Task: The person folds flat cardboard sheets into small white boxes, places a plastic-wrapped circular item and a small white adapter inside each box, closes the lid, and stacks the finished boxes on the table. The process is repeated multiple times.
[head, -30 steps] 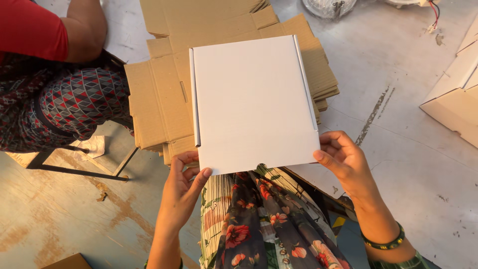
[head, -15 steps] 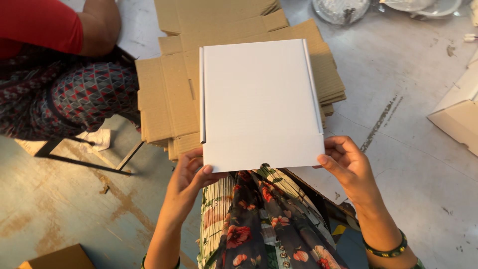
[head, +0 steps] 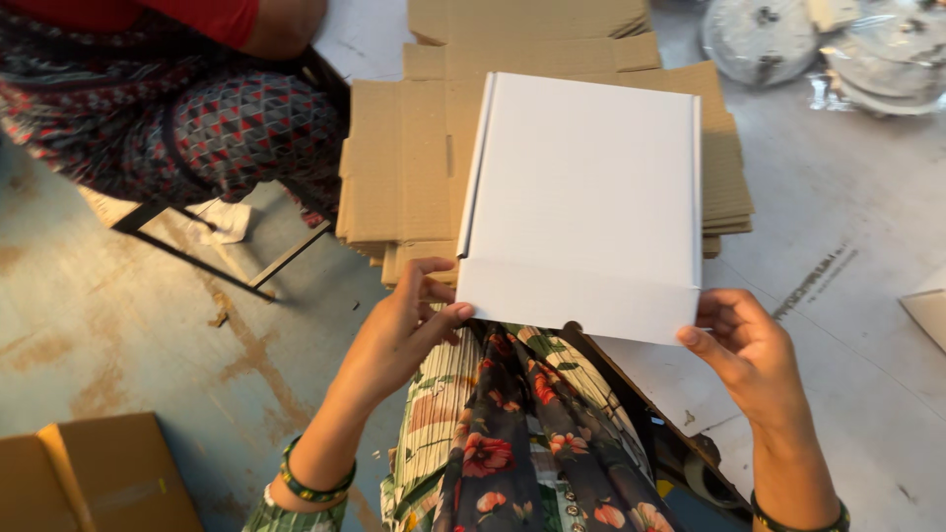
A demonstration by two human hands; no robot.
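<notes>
**Ana:** Head view looks straight down on a flat white box, closed, held out level above the lap. Where are the hands on it?

**Ben:** Only along its near edge. The left hand pinches the near left corner, thumb on top and fingers curled underneath. The right hand grips the near right corner the same way. Both are closed on the box; nothing else supports it.

**Ana:** So what could go wrong?

**Ben:** My guess is the far end dips, since all the weight hangs beyond the fingers. A loose pinch could let it slide forward onto the stack of flat brown cardboard lying right under it. The front flap looks only folded down, so it might spring open too.

**Ana:** And the surroundings?

**Ben:** No desk here. It's a grey concrete floor, stained with rusty patches and scattered scraps. Another person in patterned clothes sits at the upper left, close beside the cardboard. Round silvery things in plastic wrap lie at the upper right, and a brown carton sits at the lower left corner.
</notes>
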